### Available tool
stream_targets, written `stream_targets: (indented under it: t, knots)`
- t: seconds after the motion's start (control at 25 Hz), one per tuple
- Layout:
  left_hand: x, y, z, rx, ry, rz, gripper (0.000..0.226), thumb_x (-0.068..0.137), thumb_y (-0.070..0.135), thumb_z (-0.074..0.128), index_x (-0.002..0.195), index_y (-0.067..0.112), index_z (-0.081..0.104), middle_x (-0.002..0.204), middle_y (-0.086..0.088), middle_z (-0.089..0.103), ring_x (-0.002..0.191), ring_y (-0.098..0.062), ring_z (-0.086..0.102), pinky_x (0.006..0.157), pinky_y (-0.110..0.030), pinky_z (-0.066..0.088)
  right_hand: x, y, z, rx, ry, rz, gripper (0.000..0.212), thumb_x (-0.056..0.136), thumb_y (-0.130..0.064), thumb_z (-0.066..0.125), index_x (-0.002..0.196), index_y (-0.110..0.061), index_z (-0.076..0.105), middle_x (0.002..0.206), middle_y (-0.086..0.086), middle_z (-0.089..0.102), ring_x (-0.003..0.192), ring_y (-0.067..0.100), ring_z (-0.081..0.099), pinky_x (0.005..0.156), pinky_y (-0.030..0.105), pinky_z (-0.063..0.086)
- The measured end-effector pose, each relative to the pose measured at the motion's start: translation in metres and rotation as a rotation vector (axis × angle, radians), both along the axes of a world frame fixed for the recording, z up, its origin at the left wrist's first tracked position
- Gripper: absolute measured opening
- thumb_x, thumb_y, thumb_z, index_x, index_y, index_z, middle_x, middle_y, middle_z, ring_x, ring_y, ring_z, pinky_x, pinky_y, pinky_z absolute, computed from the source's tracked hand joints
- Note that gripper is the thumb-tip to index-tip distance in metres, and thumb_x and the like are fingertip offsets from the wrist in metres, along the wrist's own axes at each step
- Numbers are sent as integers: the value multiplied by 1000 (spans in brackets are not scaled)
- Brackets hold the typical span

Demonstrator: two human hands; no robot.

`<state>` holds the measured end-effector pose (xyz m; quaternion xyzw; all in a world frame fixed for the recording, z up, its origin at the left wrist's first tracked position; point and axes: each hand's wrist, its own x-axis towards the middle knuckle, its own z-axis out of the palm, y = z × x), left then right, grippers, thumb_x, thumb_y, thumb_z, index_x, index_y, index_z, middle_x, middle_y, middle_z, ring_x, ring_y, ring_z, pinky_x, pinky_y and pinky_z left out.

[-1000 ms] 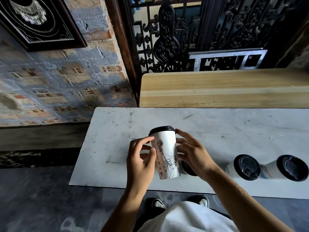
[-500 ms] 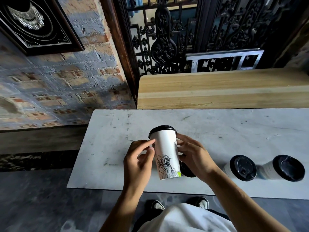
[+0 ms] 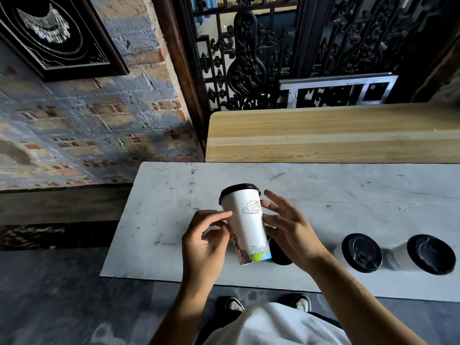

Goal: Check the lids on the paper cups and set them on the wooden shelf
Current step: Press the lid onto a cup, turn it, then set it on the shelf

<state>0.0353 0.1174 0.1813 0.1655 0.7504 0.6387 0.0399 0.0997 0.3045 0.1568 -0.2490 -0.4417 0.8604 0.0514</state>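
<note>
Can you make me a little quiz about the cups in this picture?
1. How many black lids can you see altogether?
2. True or false: the wooden shelf already has a cup on it.
3. Which hand's fingertips pinch the printed cup: left hand or right hand?

Key:
1. Four: one on the printed cup, one half hidden behind the right hand, two on the cups standing to the right.
2. False.
3. Left; the right hand's fingers are spread beside it.

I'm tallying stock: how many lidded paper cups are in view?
4. One held cup between both hands; one cup mostly hidden behind the right hand; two more standing to its right on the white table. None on the wooden shelf.
</note>
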Motion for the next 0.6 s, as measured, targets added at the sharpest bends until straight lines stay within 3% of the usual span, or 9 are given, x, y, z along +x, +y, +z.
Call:
stream_targets:
  t: [0.12, 0.24, 0.32, 0.44, 0.52, 0.6]
  knots:
    - [-1, 3, 2, 0, 26, -19, 43, 77, -21, 56, 97, 10, 79, 100, -12, 67, 86, -18, 68, 70, -19, 53, -2, -1, 6, 14, 79, 44, 67, 80, 0, 64, 146, -6, 52, 141, 26, 61, 116, 34, 63, 102, 43, 46]
    - [-1, 4, 3, 70, -108, 27, 27, 83, -2, 61, 97, 14, 78, 103, -11, 72, 93, -17, 68, 75, -18, 55, -3, -1, 15, 64, 169, 109, 53, 84, 3, 60, 136, -4, 61, 125, 19, 73, 111, 27, 69, 96, 34, 53]
    - [-1, 4, 3, 97, -167, 46, 14, 85, 10, 66, 95, 12, 75, 100, -11, 73, 90, -11, 67, 76, -17, 54, -4, 1, 15, 45, 160, 111, 55, 83, 2, 57, 137, -6, 59, 118, 13, 76, 104, 23, 72, 90, 31, 56]
    - [0, 6, 4, 108, -224, 45, 15, 85, 20, 72, 94, 8, 71, 93, -9, 74, 86, -11, 68, 75, -22, 57, -4, 2, 11, 17, 85, 87, 63, 76, 2, 54, 136, -15, 61, 111, 6, 76, 89, 20, 71, 84, 36, 52]
    - [1, 8, 5, 106, -263, 58, 16, 86, 16, 78, 96, 9, 69, 96, -5, 76, 88, -9, 70, 75, -18, 56, -3, 4, 8, 23, 79, 103, 65, 76, 5, 56, 136, -20, 62, 115, 6, 74, 89, 23, 70, 85, 42, 51]
    - [1, 9, 6, 80, -275, 75, 14, 88, 8, 77, 100, 10, 69, 99, -2, 77, 89, -5, 72, 74, -13, 54, -3, 4, 8, 34, 90, 108, 64, 78, 5, 61, 136, -21, 61, 117, 6, 72, 91, 24, 71, 83, 41, 55]
